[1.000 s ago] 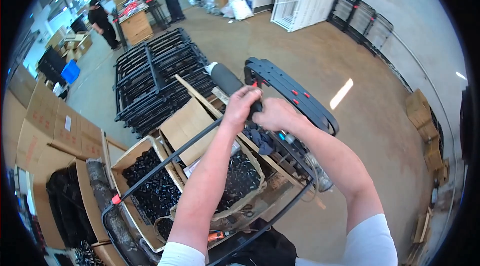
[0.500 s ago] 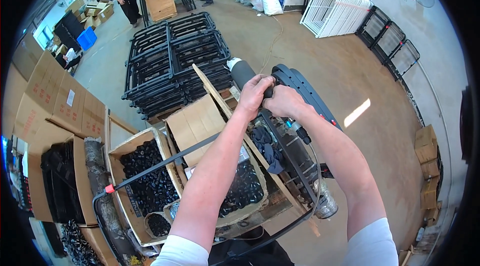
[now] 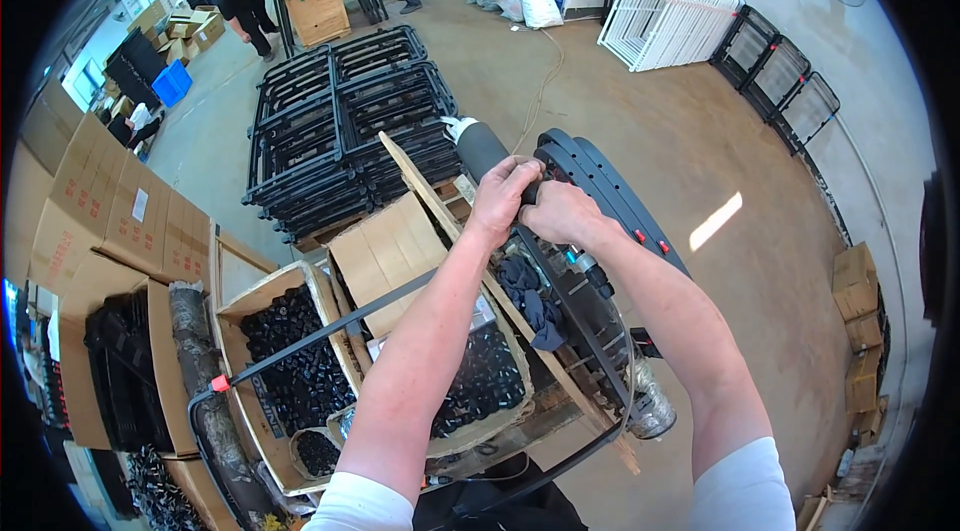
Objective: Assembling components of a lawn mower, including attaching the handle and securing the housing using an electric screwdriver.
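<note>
Over an open box [image 3: 234, 343] of black parts [image 3: 295, 356], a black tubular frame [image 3: 320, 333] is held, its far end being grasped by the clenched fingers of the left hand [image 3: 506, 197] and right hand [image 3: 565, 213], near curved black rails [image 3: 602, 179].

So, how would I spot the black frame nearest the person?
Below the stacked black frames, find the left box of small black parts. The frame's tube slants across it toward the left hand. Unlike the stack, it shows a red fitting.

Bright light, white glare strip [image 3: 716, 221] on the floor [image 3: 620, 111] (crisp-edged), curved lines toward dark rim.
</note>
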`<state>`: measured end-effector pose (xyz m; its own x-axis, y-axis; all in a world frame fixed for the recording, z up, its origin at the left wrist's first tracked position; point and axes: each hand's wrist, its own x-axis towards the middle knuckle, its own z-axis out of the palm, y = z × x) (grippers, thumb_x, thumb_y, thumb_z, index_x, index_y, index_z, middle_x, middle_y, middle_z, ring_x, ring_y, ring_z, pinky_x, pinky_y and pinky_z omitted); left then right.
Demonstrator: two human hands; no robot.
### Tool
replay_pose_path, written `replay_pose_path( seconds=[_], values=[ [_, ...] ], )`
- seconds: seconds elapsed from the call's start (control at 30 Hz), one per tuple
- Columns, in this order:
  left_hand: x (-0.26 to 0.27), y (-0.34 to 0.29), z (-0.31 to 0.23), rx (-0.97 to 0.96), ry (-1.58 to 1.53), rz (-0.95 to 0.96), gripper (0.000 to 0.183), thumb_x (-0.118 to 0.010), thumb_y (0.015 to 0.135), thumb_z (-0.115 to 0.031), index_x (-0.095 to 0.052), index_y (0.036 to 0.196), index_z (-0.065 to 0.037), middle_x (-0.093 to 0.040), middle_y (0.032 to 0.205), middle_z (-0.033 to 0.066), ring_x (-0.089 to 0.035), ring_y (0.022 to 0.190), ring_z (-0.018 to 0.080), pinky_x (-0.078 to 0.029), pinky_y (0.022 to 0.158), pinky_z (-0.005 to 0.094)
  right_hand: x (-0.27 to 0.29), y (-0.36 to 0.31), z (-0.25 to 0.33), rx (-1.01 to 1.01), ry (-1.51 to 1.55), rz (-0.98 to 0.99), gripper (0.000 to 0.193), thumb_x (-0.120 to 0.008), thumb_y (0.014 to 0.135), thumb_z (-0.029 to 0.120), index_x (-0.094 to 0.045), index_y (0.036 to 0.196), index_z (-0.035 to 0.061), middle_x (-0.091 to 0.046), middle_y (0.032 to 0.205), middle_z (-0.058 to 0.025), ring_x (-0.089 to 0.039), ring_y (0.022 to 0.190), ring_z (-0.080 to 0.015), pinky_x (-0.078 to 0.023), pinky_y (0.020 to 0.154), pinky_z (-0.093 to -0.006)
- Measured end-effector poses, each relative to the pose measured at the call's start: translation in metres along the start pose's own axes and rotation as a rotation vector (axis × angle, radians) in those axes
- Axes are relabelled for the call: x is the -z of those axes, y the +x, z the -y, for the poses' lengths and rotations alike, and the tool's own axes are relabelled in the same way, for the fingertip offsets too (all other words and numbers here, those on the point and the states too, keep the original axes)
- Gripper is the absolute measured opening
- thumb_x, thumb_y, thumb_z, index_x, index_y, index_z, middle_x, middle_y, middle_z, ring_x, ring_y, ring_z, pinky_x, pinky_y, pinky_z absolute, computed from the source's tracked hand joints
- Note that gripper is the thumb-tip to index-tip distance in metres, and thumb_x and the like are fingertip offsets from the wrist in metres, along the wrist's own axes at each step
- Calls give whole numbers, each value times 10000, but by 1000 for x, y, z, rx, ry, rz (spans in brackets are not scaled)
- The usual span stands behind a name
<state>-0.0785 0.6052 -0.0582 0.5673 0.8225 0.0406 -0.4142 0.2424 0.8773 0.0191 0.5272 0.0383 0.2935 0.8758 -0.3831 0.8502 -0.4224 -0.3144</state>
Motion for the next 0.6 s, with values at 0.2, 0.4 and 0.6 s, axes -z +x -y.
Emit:
replay_pose_path(
  seconds=[0.2,0.4,0.6],
  values=[
    [3,-6,4,14,14,8,210,-680,1030,-232,-718,1129,-50,-690,1009,14,-618,959,110,-494,907,284,-13,12,-9,-20,26,36,472,-646,858,346,-762,1142,-13,-755,1158,-246,-732,1100,-380,-576,934,-474],
    [7,-24,1,-89,247,-159,435,-696,1029,-356,-658,1286,-8,-680,1136,66,-614,1020,154,-495,953,318,-27,36,-13,-14,315,156,285,-682,780,278,-766,785,5,-761,754,-120,-748,740,-273,-580,750,-401],
    [37,-117,6,-54,203,-304,550,-577,1092,-449,-616,1369,25,-672,1272,113,-591,1199,188,-442,1069,349,-28,54,-28,10,243,143,234,-696,748,232,-744,726,4,-762,756,-130,-753,732,-238,-579,728,-376]
  ],
)
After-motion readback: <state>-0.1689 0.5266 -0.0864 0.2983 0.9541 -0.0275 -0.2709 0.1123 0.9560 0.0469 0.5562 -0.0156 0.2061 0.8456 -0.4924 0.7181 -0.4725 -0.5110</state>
